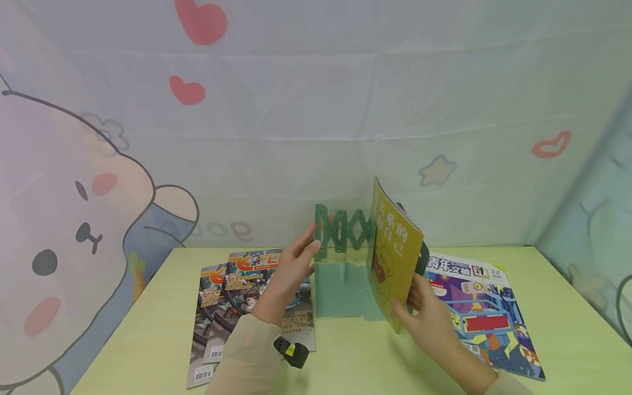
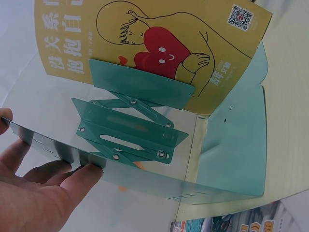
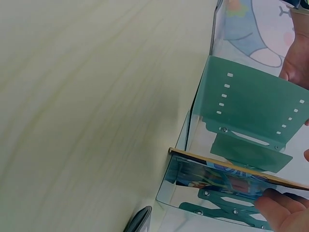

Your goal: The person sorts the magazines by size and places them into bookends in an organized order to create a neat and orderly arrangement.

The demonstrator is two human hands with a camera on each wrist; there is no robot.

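A green expanding book rack [image 1: 343, 274] stands at the middle of the pale table [image 1: 355, 356]. My left hand [image 1: 307, 248] grips the rack's left end plate [image 2: 53, 147], thumb on one side and fingers on the other. A yellow book [image 1: 395, 249] with a red heart drawing stands tilted against the rack's right end; my right hand [image 1: 413, 299] holds it by its lower edge. In the left wrist view the book's cover [image 2: 145, 38] rises behind the scissor lattice [image 2: 128, 128]. In the right wrist view my fingers [image 3: 282, 212] lie beside the book's bottom edge [image 3: 231, 166].
Two overlapping magazines [image 1: 232, 307] lie flat left of the rack, partly under my left forearm. Another colourful magazine [image 1: 486, 315] lies flat on the right. A cartoon-printed cloth backdrop [image 1: 316, 126] closes off the table's far side and both sides.
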